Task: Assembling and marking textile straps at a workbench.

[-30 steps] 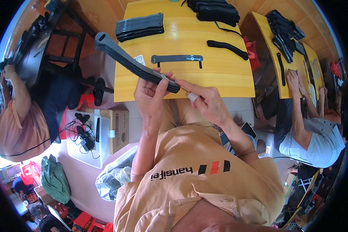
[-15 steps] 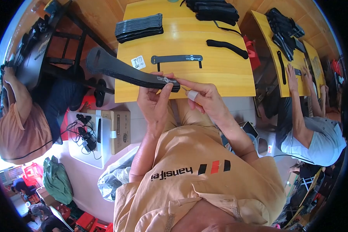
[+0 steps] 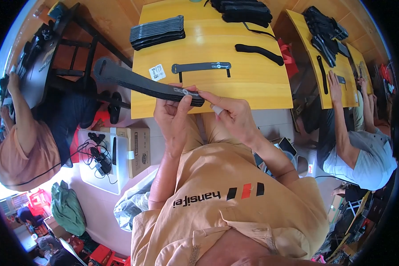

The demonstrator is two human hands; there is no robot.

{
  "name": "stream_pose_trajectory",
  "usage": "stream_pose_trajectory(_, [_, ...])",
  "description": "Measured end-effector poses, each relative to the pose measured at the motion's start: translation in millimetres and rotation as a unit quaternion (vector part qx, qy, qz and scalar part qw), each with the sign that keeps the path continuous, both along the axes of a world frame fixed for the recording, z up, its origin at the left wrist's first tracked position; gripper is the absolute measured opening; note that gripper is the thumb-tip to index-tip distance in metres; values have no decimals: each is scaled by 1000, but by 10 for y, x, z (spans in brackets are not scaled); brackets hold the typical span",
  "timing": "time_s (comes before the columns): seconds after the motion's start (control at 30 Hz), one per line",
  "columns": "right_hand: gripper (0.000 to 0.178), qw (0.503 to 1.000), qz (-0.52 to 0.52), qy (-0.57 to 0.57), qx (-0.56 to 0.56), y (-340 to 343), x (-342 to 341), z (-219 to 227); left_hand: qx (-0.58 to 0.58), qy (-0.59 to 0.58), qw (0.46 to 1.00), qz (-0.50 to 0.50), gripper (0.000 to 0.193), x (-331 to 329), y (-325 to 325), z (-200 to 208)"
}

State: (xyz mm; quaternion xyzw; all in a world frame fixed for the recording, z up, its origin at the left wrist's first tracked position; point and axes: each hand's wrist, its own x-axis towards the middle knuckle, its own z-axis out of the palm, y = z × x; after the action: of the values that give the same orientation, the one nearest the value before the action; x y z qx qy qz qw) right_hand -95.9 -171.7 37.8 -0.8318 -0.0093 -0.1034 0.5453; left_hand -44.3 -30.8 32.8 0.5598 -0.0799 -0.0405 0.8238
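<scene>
L hand (image 3: 175,117) grips a long black strap (image 3: 142,83) near its right end, fingers wrapped round it; strap runs up-left, held over the near edge of the yellow table (image 3: 261,84). R hand (image 3: 232,116) pinches the strap's tip w/ thumb and forefinger, prob. a small white bit tucked under too. Another strap (image 3: 201,67) and a white label (image 3: 157,72) lie flat on the table just beyond.

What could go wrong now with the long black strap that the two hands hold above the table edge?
The strap is held only at its near end by the left hand and right hand; its long free end hangs past the table, so it may droop or catch on the dark chair.
</scene>
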Motion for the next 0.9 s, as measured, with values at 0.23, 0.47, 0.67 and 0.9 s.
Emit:
stream_pose_trajectory(0.23, [43,963,75,144,215,-79,50,-69,24,-29,999,-2,27,-1,17,-53])
stream_pose_trajectory(0.47, [47,999,50,-8,-20,-43,47,-56,10,43,999,-27,26,71,61,-32])
stream_pose_trajectory(0.67, [46,995,27,88,39,-9,29,-16,4,17,1000,-14,28,18,35,-55])
stream_pose_trajectory(0.9, [35,965,45,115,230,60,107,-174,27,-27,999,28,26,-15,0,-119])
